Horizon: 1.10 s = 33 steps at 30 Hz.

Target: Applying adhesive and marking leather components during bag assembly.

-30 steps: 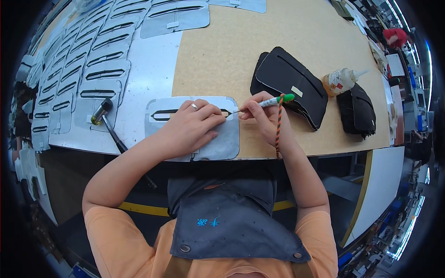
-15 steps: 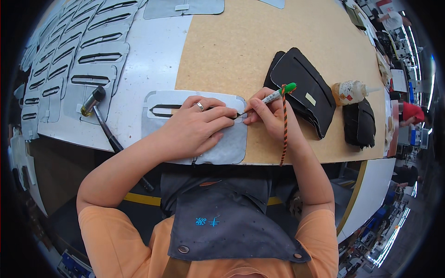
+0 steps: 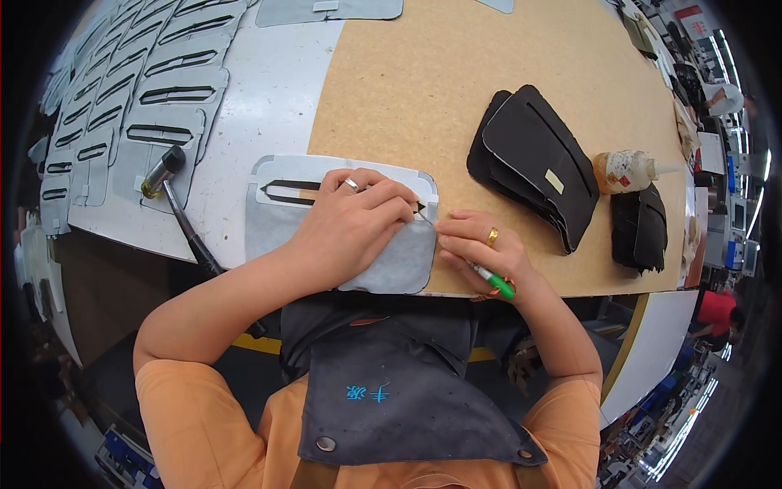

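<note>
A grey flat panel (image 3: 342,244) lies at the table's front edge, with a white strip along its far side framing a long slot with black edging (image 3: 281,192). My left hand (image 3: 358,216) rests over the slot's right part, its bent fingers pressed together on the panel near the slot's right end. Just right of the panel, my right hand (image 3: 489,248) is closed around a pen-like tool (image 3: 498,283) with a green end that points toward me. The tool's thin metal tip reaches from my fingers toward the slot's right end. My left fingertips partly hide the slot.
A black folded leather piece (image 3: 538,155) lies to the right, beside a glue bottle (image 3: 626,170) and a smaller black bundle (image 3: 639,228). At the left, a hammer (image 3: 187,224) overhangs the table edge near rows of similar grey panels (image 3: 171,122).
My right hand has moved toward me and turned over, so the tool's green end swings from far right to near me. My left fingers have bent more.
</note>
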Available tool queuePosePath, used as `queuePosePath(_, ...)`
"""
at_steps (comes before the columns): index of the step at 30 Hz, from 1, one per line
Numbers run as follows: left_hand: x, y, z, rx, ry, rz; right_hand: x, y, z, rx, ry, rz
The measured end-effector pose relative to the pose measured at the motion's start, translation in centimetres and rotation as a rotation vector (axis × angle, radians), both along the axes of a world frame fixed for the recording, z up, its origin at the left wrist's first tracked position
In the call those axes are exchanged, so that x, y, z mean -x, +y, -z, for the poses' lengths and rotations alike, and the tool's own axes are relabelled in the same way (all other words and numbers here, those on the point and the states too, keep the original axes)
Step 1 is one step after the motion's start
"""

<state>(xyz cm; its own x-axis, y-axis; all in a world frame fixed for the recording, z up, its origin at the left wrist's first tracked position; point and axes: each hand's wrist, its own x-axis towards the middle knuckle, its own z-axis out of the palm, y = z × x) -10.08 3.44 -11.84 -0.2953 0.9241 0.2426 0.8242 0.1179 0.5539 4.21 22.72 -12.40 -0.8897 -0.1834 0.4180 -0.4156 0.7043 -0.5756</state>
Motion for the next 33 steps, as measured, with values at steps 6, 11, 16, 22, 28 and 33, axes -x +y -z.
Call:
queuePosePath(6,-0.3,0.2,-0.3,-0.006,-0.035,-0.031,-0.3,-0.6,-1.0,0.249,-0.082,0.148)
queuePosePath(11,-0.1,-0.1,-0.3,-0.019,0.060,0.029,0.0,-0.9,-1.2,0.242,-0.116,0.191)
queuePosePath(16,-0.1,-0.2,-0.1,-0.057,0.122,0.061,-0.1,-1.0,-1.2,0.243,-0.131,0.200)
queuePosePath(22,-0.3,-0.2,0.2,-0.105,0.085,0.018,0.7,-1.7,-1.5,0.376,-0.118,0.265)
queuePosePath(28,-0.2,-0.2,-0.1,-0.075,0.089,0.044,1.5,-2.1,-1.5,0.253,-0.095,0.235)
queuePosePath(33,-0.4,-0.2,-0.1,-0.037,0.101,0.044,1.5,-2.7,-1.5,0.080,-0.017,0.219)
